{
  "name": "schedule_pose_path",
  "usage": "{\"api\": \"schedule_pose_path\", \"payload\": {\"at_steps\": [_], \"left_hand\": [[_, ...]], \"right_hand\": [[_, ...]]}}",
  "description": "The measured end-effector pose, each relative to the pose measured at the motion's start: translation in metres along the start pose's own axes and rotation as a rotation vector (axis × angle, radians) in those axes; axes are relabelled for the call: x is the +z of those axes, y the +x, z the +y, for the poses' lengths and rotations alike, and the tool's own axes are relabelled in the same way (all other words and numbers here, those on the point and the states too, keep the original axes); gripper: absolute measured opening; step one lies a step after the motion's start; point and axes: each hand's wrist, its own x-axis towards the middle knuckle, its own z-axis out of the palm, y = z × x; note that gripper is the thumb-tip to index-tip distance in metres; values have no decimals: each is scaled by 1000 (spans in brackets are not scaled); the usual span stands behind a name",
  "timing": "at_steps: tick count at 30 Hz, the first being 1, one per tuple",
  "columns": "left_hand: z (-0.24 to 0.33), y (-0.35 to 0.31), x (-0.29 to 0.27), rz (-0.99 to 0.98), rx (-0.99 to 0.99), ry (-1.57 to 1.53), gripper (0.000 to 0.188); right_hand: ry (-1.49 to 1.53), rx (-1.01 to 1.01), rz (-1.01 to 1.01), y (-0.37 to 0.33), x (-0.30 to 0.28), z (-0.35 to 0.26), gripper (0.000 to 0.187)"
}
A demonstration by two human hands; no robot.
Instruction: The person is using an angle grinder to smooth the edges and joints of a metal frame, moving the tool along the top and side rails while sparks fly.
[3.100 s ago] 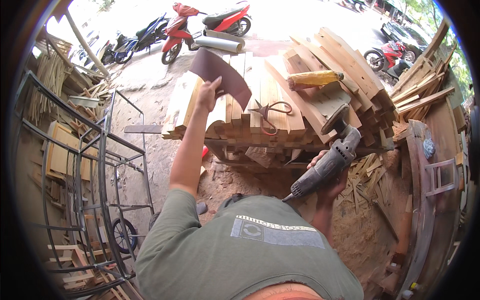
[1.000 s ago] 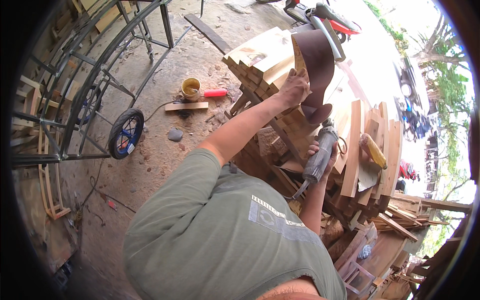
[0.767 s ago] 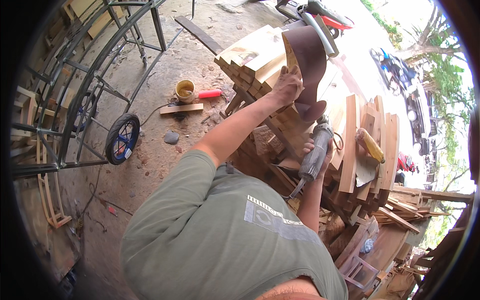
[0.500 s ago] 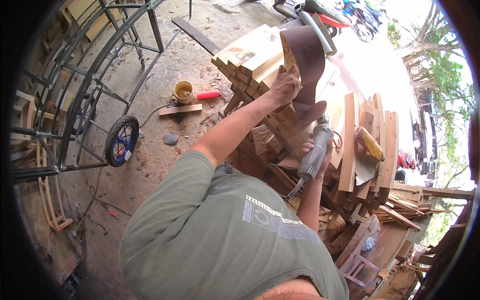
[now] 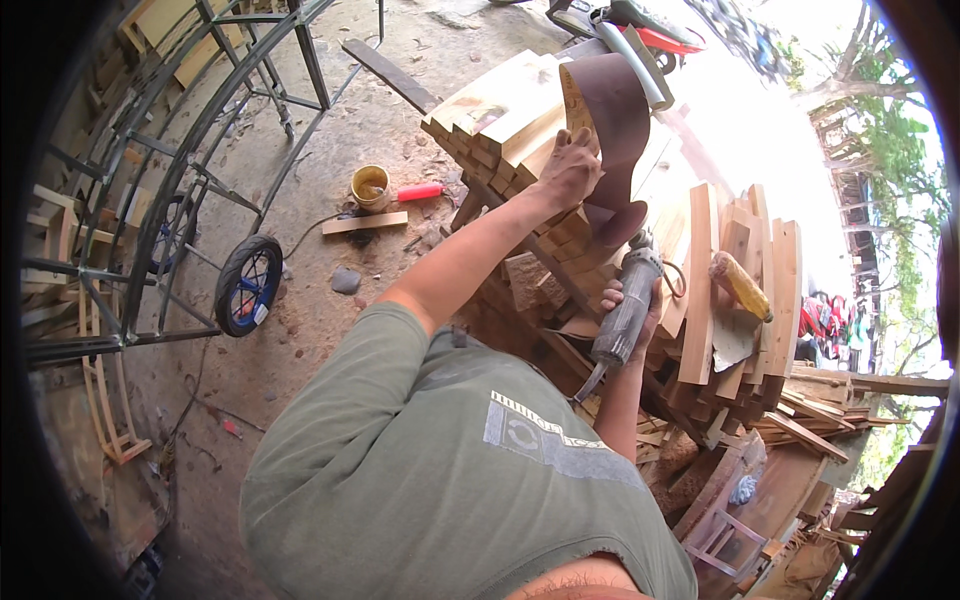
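Note:
A long brown strip of sandpaper (image 5: 612, 105) curves down over the stacked lumber, its paler back showing along the left edge. My left hand (image 5: 572, 168) is closed on that edge, with the fingertips partly hidden. Lower right, my right hand (image 5: 612, 296) wraps around the grey, dusty body of an angle grinder (image 5: 628, 305). Its cord leaves the rear end toward my shirt. A round brown disc (image 5: 622, 224) sits at the grinder's head, just below the strip; whether they touch, I cannot tell.
Stacked wooden boards (image 5: 500, 120) lie under the sandpaper. More upright pieces (image 5: 745, 290) stand at right, with a yellowish bottle (image 5: 740, 285) on them. On the ground at left are a yellow bucket (image 5: 370, 188), a red cylinder (image 5: 420, 191) and a wheeled metal frame (image 5: 250, 285).
The view has shifted slightly. Both hands keep their holds, and the grinder sits nearly where it was. In the far background, a blue motorcycle has become a blur.

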Motion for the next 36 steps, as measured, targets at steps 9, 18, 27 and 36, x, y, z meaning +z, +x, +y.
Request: {"api": "schedule_pose_path", "payload": {"at_steps": [9,18,27,36], "left_hand": [[-18,15,48,133,-119,-340,21],[45,136,44,-289,-185,-649,46],[86,120,95,-403,-838,-1004,55],[59,52,29,-412,-704,-675,81]], "right_hand": [[7,78,-118,-8,-4,-13,77],[-207,-349,-459,-74,8,-94,71],[-312,-502,-505,-136,24,-108,90],[-64,-524,-437,-145,18,-96,92]]}}
